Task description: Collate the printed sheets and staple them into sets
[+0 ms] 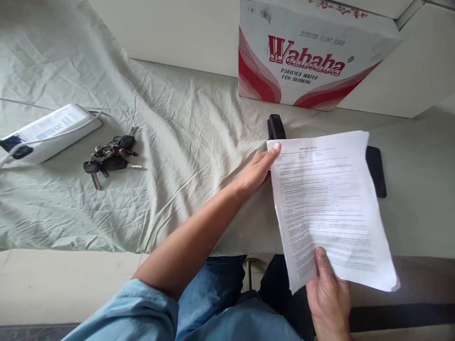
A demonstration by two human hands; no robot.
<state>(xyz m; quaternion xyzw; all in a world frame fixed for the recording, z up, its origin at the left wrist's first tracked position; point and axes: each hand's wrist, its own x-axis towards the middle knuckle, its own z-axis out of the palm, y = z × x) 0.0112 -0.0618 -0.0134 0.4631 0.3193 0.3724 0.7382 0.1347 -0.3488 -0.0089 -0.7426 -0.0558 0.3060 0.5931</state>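
A stack of printed sheets (320,208) is held up over the table's front edge, tilted a little. My left hand (259,169) grips its upper left corner, thumb on top and fingers hidden behind. At the bottom edge my right hand (329,293) pinches the sheets, its thumb lying on the printed side. Just beyond the top left corner of the paper stands a black stapler (276,127), its near end covered by the sheets. A dark flat object (377,171), like a phone, shows partly from behind the paper's right edge.
A Wahaha water carton (305,57) stands at the back of the cloth-covered table (185,123). On the left lie a bunch of keys (112,158) and a white box-shaped device (57,130) with a cable. The table's front edge runs above my lap.
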